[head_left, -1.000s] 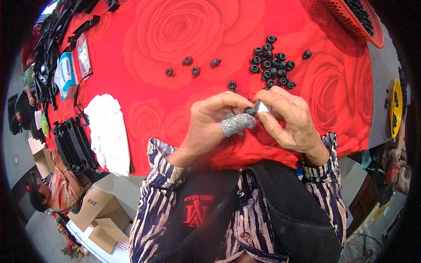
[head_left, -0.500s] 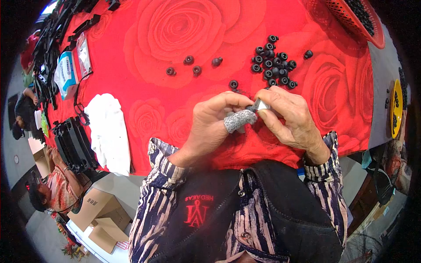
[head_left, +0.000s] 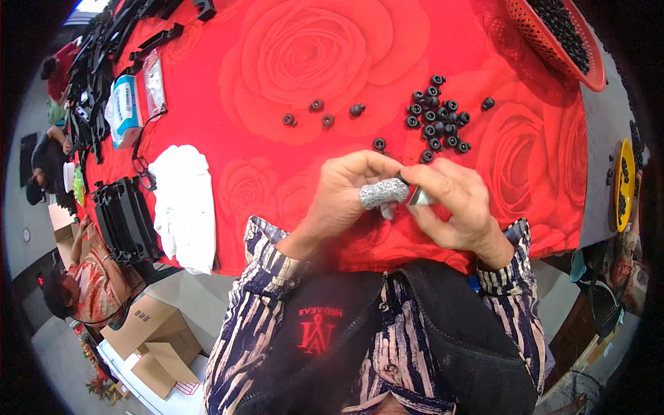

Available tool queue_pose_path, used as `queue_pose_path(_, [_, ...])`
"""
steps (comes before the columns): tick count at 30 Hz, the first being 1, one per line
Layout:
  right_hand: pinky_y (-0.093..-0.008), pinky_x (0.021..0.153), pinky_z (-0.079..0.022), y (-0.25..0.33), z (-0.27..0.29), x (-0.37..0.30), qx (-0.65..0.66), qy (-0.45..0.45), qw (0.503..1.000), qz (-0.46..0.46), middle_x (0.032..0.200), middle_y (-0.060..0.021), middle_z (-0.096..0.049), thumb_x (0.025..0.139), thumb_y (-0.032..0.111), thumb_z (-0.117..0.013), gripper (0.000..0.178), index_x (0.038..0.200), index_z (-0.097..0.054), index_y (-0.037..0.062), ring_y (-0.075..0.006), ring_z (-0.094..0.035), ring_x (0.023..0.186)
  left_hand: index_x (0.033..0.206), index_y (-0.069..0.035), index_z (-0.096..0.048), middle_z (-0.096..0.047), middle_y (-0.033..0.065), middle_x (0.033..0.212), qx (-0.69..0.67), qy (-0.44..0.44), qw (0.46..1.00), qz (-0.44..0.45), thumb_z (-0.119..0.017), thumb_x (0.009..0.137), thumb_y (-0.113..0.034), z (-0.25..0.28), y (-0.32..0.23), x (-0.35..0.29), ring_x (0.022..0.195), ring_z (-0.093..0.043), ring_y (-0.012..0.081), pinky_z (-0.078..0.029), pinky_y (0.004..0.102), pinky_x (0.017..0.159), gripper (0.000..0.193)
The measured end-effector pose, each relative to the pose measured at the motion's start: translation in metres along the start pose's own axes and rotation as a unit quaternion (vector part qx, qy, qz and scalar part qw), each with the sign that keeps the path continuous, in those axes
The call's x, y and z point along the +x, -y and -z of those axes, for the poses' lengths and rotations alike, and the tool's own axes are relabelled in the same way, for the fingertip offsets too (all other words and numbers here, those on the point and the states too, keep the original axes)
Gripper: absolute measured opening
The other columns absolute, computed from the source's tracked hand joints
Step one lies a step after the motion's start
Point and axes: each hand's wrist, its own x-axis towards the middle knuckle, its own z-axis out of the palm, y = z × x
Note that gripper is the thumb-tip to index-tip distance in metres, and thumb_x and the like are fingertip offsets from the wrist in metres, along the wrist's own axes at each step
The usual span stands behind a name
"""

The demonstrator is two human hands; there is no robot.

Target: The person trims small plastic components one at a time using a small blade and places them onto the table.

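Observation:
Close together over the near part of the red cloth, my two hands work on a small black part [head_left: 402, 179], mostly hidden by the fingers. My left hand [head_left: 344, 190] pinches it; a grey speckled sleeve [head_left: 384, 194] wraps one of its digits. Between thumb and fingers, my right hand [head_left: 454, 199] grips a small shiny silver metal piece [head_left: 419, 198] against or beside the black part. Just beyond the hands lies a cluster of small round black knobs [head_left: 434, 129]. One loose knob [head_left: 379, 144] rests near my left fingertips, and several more [head_left: 328, 121] are scattered farther left.
A red basket [head_left: 520, 33] full of black pieces stands at the far right, a yellow tray [head_left: 626, 153] beyond the table's right edge. On the left lie a white cloth [head_left: 183, 207], black frames [head_left: 128, 218], a tissue pack [head_left: 125, 111] and long black parts. Co-workers sit farther left.
The silver piece has tipped lower in my right hand, and its thumb has shifted down and away from my left fingers. The whole view has shifted slightly, moving the table rightward in the picture.

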Motion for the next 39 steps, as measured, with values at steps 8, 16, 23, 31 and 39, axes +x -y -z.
queue_pose_path(8, [-0.0331, 0.049, -0.043, -0.003, -0.006, -0.003, -0.02, 0.004, 1.0, -0.01, 0.07, -0.0092, -0.052, 0.06, -0.007, -0.066, 0.048, 0.106, -0.057, -0.0024, -0.0229, -0.053, 0.056, 0.096, 0.003, -0.061, -0.065, 0.0093, 0.081, -0.094, 0.028, 0.993, 0.065, -0.064, 0.084, -0.007, 0.007, 0.008, 0.002, 0.062, -0.06, 0.0102, -0.05, 0.0236, 0.051, 0.016])
queue_pose_path(16, [-0.0335, 0.049, -0.042, -0.004, -0.009, -0.005, -0.027, -0.004, 0.999, 0.025, 0.068, -0.0094, -0.051, 0.058, -0.008, -0.065, 0.048, 0.105, -0.055, -0.0049, -0.0232, -0.052, 0.054, 0.097, 0.003, -0.061, -0.064, 0.0086, 0.08, -0.126, 0.043, 0.99, 0.041, -0.064, 0.084, -0.008, 0.007, 0.017, 0.002, 0.062, -0.059, 0.0099, -0.05, 0.0239, 0.051, 0.017])
queue_pose_path(23, [-0.0329, 0.048, -0.042, -0.001, -0.01, -0.003, -0.025, -0.017, 0.999, 0.028, 0.067, -0.0096, -0.051, 0.058, -0.01, -0.063, 0.047, 0.104, -0.055, -0.0052, -0.0228, -0.051, 0.053, 0.101, 0.003, -0.06, -0.061, 0.0077, 0.078, -0.121, 0.04, 0.991, 0.043, -0.064, 0.084, -0.01, 0.009, 0.015, 0.002, 0.066, -0.058, 0.0123, -0.05, 0.0249, 0.054, 0.022])
queue_pose_path(31, [-0.0339, 0.05, -0.043, -0.003, -0.005, -0.005, -0.058, 0.014, 0.998, 0.017, 0.067, -0.0086, -0.05, 0.061, -0.005, -0.064, 0.038, 0.098, -0.055, -0.0011, -0.0233, -0.053, 0.056, 0.085, -0.004, -0.063, -0.061, 0.0079, 0.085, 0.403, -0.203, 0.803, -0.388, -0.074, 0.071, -0.002, 0.019, -0.008, 0.013, 0.076, -0.058, 0.0163, -0.047, 0.0266, 0.066, 0.018])
queue_pose_path(39, [-0.0343, 0.053, -0.044, -0.016, -0.012, -0.011, -0.077, 0.003, 0.997, -0.019, 0.072, -0.0091, -0.052, 0.062, -0.001, -0.066, 0.039, 0.099, -0.054, 0.0015, -0.0246, -0.055, 0.06, 0.083, -0.009, -0.064, -0.065, 0.0031, 0.093, 0.626, -0.195, 0.636, -0.407, -0.074, 0.066, -0.01, 0.03, -0.019, 0.038, 0.099, -0.054, 0.0235, -0.038, 0.0378, 0.086, 0.02])
